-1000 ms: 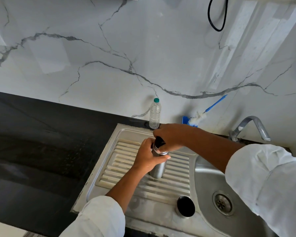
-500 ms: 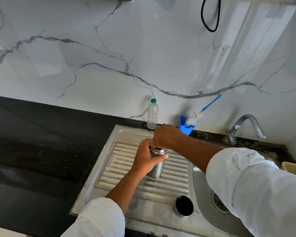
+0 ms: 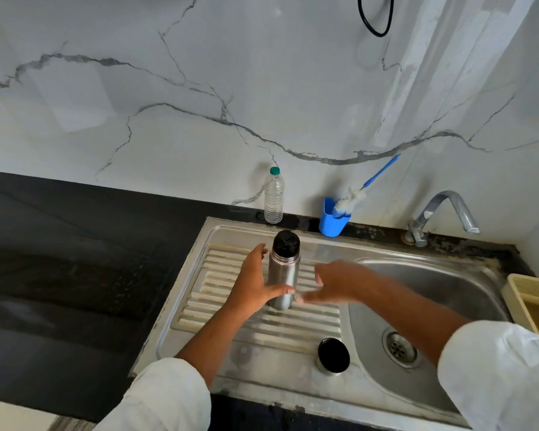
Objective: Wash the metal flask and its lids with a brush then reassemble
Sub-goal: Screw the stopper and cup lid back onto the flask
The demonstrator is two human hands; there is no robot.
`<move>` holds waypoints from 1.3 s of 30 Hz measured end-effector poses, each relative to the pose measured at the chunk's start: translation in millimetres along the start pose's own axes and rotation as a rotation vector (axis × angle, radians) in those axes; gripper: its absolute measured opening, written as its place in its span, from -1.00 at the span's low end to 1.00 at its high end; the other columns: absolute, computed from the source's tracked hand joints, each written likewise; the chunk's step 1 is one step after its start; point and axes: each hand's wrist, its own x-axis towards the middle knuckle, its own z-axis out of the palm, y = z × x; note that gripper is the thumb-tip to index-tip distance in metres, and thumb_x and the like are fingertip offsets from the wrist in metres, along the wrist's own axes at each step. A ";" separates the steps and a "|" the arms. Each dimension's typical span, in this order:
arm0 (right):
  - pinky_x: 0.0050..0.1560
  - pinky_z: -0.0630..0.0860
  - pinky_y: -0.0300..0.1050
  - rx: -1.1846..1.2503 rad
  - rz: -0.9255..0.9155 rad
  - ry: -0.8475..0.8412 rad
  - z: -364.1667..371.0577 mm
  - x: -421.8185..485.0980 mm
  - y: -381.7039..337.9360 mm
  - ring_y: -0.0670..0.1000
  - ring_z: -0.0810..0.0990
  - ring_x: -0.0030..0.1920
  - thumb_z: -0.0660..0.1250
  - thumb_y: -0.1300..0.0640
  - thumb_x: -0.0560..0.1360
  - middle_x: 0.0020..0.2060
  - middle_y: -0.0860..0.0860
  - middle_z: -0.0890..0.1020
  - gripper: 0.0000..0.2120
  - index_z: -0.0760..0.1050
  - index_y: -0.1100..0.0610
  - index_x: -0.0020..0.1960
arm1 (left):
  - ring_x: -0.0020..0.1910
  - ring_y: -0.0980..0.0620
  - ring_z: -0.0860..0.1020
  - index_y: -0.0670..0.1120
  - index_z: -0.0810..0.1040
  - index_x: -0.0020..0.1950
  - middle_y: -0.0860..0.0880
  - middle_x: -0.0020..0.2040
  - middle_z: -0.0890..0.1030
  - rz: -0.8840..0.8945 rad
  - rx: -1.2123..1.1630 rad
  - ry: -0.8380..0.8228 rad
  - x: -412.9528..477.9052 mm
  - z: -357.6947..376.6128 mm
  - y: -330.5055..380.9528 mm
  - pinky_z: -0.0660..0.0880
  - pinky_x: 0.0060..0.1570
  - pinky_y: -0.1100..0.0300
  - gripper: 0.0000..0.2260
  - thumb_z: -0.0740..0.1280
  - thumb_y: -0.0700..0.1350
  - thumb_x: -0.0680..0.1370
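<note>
The metal flask (image 3: 283, 272) stands upright on the ribbed draining board (image 3: 218, 293), with its black inner lid (image 3: 286, 243) on top. My left hand (image 3: 253, 283) grips the flask's lower body, thumb across the front. My right hand (image 3: 333, 283) is blurred just right of the flask, fingers spread and holding nothing. The outer cap (image 3: 333, 356), steel with a dark inside, sits mouth-up near the front of the draining board. A bottle brush (image 3: 360, 189) with white bristles and a blue handle leans in a blue cup (image 3: 333, 220) against the wall.
The sink basin (image 3: 433, 293) with its drain (image 3: 399, 348) lies to the right, the tap (image 3: 439, 213) behind it. A clear plastic bottle (image 3: 274, 197) stands at the wall. A cream basket (image 3: 532, 300) sits at the right edge. Black countertop (image 3: 59, 259) extends left.
My right hand has let go of the black lid atop the flask and dropped down to the right. My left hand has slid lower on the flask body.
</note>
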 end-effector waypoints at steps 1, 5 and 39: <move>0.19 0.51 0.00 -0.033 0.000 -0.057 16.1 -2.2 4.6 0.10 0.56 0.23 0.35 -0.49 0.40 0.29 0.06 0.58 -0.19 0.43 0.07 0.39 | 0.54 -0.02 0.31 -0.02 0.15 0.64 -0.01 0.55 0.35 -0.011 0.030 -0.003 -3.6 -0.3 -1.8 0.30 0.52 -0.13 0.10 0.69 0.16 0.27; 0.24 0.53 0.06 -0.125 -0.020 -0.197 72.1 -2.0 9.0 0.15 0.53 0.28 0.51 -0.39 0.32 0.35 0.08 0.48 -0.13 0.34 -0.01 0.48 | 0.59 -0.06 0.23 -0.04 0.09 0.66 -0.05 0.61 0.27 -0.010 0.082 0.005 -9.5 -0.2 -2.9 0.23 0.56 -0.17 0.13 0.69 0.10 0.28; 0.13 0.54 -0.15 0.438 -0.406 0.566 -37.8 32.0 0.1 -0.13 0.51 0.07 0.49 0.01 0.38 0.10 -0.14 0.50 -0.36 0.43 -0.16 0.43 | 0.18 0.35 0.53 0.14 0.41 0.35 0.18 0.20 0.60 0.007 -0.143 0.033 6.5 3.0 23.9 0.46 0.07 0.35 -0.39 0.64 -0.06 0.41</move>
